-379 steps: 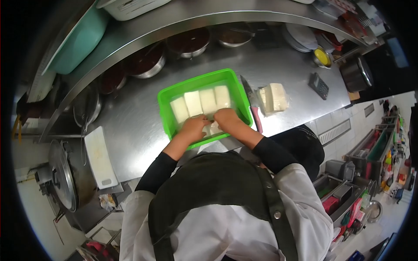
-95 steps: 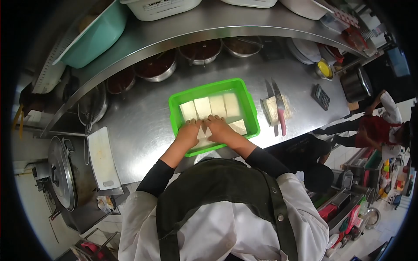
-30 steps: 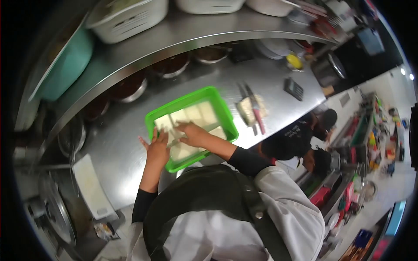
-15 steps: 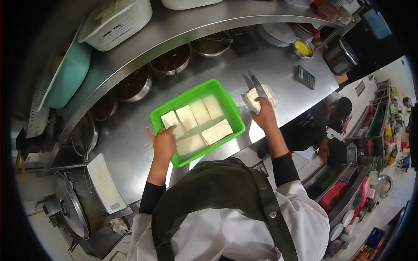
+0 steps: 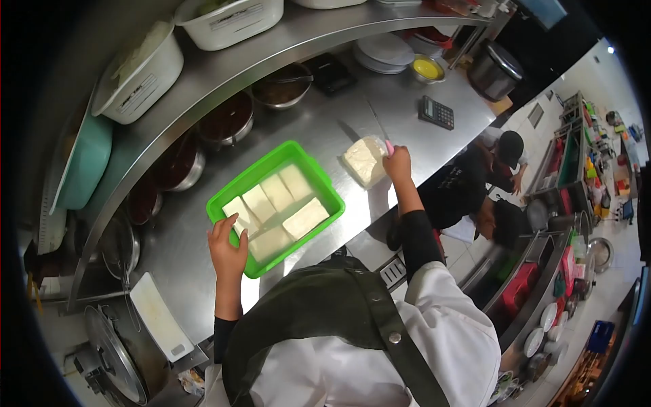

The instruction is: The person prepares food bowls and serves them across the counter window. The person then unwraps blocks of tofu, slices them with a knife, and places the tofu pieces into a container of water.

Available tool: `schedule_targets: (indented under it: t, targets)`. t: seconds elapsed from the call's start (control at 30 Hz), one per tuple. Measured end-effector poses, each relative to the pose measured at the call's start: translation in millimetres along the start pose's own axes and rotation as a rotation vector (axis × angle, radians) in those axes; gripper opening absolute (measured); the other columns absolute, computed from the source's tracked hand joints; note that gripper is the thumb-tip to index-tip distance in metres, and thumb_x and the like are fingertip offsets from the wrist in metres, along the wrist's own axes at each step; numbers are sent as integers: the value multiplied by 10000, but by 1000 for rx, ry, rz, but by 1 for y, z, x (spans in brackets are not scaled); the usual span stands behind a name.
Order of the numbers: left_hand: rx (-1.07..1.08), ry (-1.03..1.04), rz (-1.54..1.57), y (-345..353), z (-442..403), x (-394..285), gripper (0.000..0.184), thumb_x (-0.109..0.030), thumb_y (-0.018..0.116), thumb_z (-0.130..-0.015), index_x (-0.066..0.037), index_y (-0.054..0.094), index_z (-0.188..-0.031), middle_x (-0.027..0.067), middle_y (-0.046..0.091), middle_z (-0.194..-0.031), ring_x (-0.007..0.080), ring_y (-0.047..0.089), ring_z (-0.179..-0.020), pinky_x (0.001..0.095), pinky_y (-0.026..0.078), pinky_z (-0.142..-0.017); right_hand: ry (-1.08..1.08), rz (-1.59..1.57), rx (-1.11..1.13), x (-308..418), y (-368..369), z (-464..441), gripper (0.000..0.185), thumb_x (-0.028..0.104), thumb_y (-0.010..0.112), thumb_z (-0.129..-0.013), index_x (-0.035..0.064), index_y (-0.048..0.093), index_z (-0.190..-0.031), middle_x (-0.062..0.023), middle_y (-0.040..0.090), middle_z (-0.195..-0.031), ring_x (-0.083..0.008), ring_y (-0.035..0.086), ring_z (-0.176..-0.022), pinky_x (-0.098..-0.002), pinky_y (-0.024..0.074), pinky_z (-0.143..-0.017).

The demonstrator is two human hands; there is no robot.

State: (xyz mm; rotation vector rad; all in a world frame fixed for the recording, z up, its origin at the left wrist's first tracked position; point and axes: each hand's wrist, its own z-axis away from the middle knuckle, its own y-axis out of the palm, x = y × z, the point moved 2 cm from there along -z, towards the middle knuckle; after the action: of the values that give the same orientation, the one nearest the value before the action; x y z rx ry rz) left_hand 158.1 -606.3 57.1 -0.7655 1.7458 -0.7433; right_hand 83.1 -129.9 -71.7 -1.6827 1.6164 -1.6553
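Note:
The green tub (image 5: 332, 192) holds several white tofu blocks (image 5: 276, 193) standing in cloudy liquid. At its near-left rim is my left hand (image 5: 228, 249), fingers spread; the fingertips reach over the leftmost block, and whether they touch it I cannot tell. My right hand (image 5: 399, 166) is closed around the pink handle of a knife (image 5: 377, 119), whose thin blade points away toward the back of the counter. Just left of that hand lies a white block in clear plastic wrap (image 5: 365, 161) on the steel counter.
Bowls of dark red sauce (image 5: 227, 119) line the back under a steel shelf (image 5: 285, 42). A calculator (image 5: 436, 112), stacked plates (image 5: 384, 53) and a bowl of yellow liquid (image 5: 427, 68) sit back right. A white cutting board (image 5: 161, 317) is at left. Co-workers (image 5: 461, 183) are beyond the counter.
The knife has swung off the wrapped block to its right side, uncovering the block. My left hand's fingers have spread at the tub. The whole view has shifted.

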Motion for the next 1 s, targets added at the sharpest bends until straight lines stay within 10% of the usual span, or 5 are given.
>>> schedule_targets:
  t: [0.27,0.47,0.67,0.87,1.0]
  targets:
    - [-19,108,118,-3,1,-27,294,-44,659,-740,-48,643,-1034,133,601,-966,311,566,-898,383,457,-812,195,-183,-26,-30,28,-31,266,130,777,-639,1,601,-791,-152,639,-752,-331,632,-714,-400,497,-669]
    - [28,123,255,2,-3,-46,272,-24,661,-745,-31,639,-1016,125,608,-950,266,604,-875,333,484,-791,390,-1106,269,19,-20,-15,238,-70,667,-701,58,485,-785,-73,590,-790,-181,591,-734,-305,487,-690]
    - [435,-164,932,66,-10,-59,369,-111,654,-847,-48,548,-1195,88,606,-1039,193,598,-947,295,480,-855,323,-1224,357,116,-80,7,293,-111,654,-720,87,442,-760,-62,569,-859,-160,571,-799,-279,471,-735]
    - [679,-488,1796,103,-11,-69,708,-469,545,-904,-93,252,-1427,149,467,-1296,283,488,-1202,441,414,-1007,147,-1376,605,232,-168,50,300,-74,690,-738,98,445,-764,-70,600,-928,-122,568,-780,-260,467,-700]
    - [503,-492,2126,85,-2,-61,845,-369,687,-743,-45,281,-1409,176,450,-1348,358,480,-1206,489,395,-1028,38,-1418,840,281,-165,84,276,-41,699,-761,94,459,-783,-81,607,-960,-120,575,-871,-260,476,-726]
